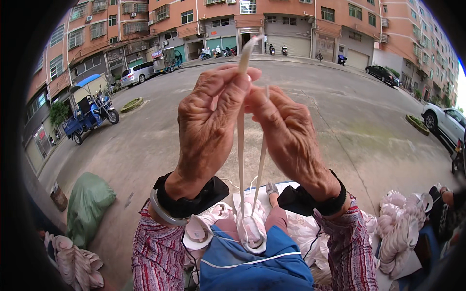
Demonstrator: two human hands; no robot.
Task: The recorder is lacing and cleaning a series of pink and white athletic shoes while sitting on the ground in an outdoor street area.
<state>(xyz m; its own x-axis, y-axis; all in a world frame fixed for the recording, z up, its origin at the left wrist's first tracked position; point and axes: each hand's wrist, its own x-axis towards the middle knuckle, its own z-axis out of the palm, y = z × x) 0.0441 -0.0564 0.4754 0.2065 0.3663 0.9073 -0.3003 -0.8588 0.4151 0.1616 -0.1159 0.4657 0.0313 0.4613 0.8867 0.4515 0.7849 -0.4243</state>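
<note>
Left hand (208, 114) pinching lace (244, 61), right hand (287, 125) pinching second strand (261, 165); shoe (252, 232) near, below both; green sack (88, 209) at left.

lace (241, 150): matt cloth, smooth | 2 sleeves (160, 257): crinkled, rough-textured cloth | bangle (165, 213): smooth, metallic-looking | blue lap cover (252, 274): matt cloth | sack (90, 208): plastic-looking (faint sheen, creased) | pavement (349, 126): rough, matt, concrete-like
</note>
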